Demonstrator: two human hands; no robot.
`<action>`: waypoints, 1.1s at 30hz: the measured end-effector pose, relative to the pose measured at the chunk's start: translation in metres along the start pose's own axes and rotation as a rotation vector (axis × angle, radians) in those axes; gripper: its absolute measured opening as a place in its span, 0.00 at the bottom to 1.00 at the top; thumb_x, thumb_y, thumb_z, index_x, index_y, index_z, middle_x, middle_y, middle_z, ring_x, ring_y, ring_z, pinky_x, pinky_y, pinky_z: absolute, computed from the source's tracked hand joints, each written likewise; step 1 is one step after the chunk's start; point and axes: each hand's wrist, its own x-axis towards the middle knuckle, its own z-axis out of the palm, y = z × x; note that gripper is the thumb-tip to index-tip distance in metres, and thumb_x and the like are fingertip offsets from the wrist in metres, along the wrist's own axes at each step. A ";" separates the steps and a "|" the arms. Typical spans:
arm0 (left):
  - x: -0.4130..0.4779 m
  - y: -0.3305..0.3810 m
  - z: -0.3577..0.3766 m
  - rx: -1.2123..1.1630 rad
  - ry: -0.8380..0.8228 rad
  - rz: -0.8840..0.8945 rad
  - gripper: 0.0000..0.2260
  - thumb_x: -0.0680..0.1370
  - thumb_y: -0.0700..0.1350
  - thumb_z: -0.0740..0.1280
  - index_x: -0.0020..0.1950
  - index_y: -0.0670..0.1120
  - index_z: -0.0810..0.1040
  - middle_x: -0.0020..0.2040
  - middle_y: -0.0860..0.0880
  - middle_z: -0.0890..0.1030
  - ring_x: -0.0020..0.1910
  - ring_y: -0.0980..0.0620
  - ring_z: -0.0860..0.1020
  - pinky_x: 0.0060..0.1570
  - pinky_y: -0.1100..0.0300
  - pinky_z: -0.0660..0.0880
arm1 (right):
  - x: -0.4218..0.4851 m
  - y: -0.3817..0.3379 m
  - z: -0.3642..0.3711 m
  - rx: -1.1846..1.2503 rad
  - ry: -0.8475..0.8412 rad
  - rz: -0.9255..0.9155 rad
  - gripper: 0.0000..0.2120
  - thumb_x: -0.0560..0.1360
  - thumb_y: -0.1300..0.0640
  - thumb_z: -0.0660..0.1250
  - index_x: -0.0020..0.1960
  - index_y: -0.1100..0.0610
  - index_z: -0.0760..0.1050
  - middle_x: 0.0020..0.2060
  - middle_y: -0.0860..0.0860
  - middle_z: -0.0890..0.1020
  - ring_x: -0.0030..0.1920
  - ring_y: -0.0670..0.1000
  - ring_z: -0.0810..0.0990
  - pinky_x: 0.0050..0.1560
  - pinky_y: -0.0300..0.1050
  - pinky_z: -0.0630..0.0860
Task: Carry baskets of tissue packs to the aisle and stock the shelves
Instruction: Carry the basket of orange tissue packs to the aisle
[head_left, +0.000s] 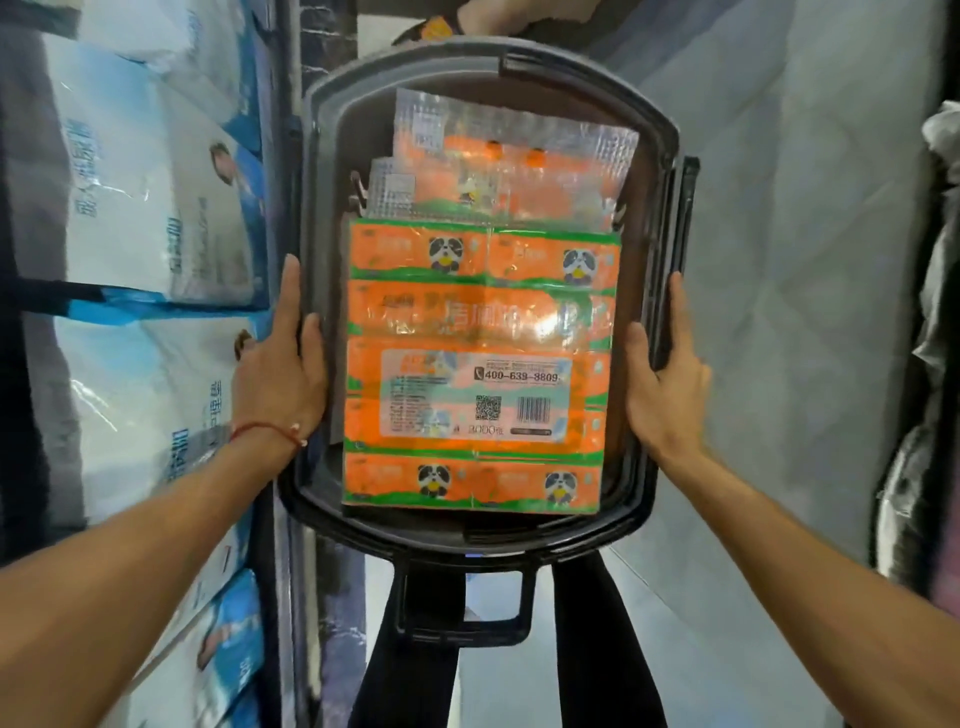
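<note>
I've got the basket (655, 171) up in front of me, held between both hands over the aisle floor (779, 260), my legs showing below it. My left hand (278, 364) is pressed against the left rim, fingers (290, 291) lying flat and together up the outside edge, thumb hooked over the lip; my right hand (665, 374) mirrors it on the right rim, fingers straight and close together along the folded-down handle (683, 218) there. So this is a squeeze from both sides, not a wrapped grip — and that's my worry. If either palm slips on that smooth dark plastic, I reckon the basket drops or tips, and the big orange tissue pack (478, 364) lying on top would slide out first. The glossy wrap looks slick, so any forward tilt could send it over the far rim. The loose handle under my right fingers could also shift and cost me that side. The shelf of white and blue packs (156, 208) sits close on my left, just beside my knuckles, so a swing that way could knock it. As for how it lies: the basket's long axis runs straight away from me, the near end with its pull handle (462, 603) pointing back at my legs. The orange pack lies flat along that same line, label face up, with more orange packs (514, 161) tucked at the far end.
</note>
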 end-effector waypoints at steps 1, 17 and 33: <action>0.002 0.004 -0.002 0.000 -0.002 -0.005 0.26 0.86 0.51 0.53 0.83 0.62 0.46 0.52 0.30 0.81 0.48 0.29 0.78 0.54 0.37 0.74 | 0.002 -0.004 -0.002 -0.006 -0.004 0.004 0.30 0.87 0.47 0.60 0.85 0.43 0.54 0.43 0.57 0.84 0.31 0.52 0.74 0.38 0.42 0.72; -0.114 0.041 -0.106 0.170 -0.025 0.049 0.23 0.83 0.50 0.58 0.78 0.49 0.66 0.70 0.43 0.73 0.64 0.38 0.74 0.56 0.42 0.76 | -0.076 -0.095 -0.091 -0.652 -0.147 -0.198 0.20 0.83 0.47 0.62 0.69 0.55 0.78 0.68 0.56 0.76 0.67 0.61 0.73 0.61 0.58 0.74; -0.332 0.125 -0.229 0.199 0.222 -0.107 0.21 0.80 0.54 0.61 0.70 0.49 0.76 0.70 0.45 0.75 0.68 0.40 0.73 0.61 0.44 0.71 | -0.193 -0.236 -0.222 -0.791 -0.398 -1.111 0.24 0.76 0.44 0.66 0.68 0.55 0.78 0.67 0.57 0.78 0.70 0.64 0.74 0.68 0.59 0.70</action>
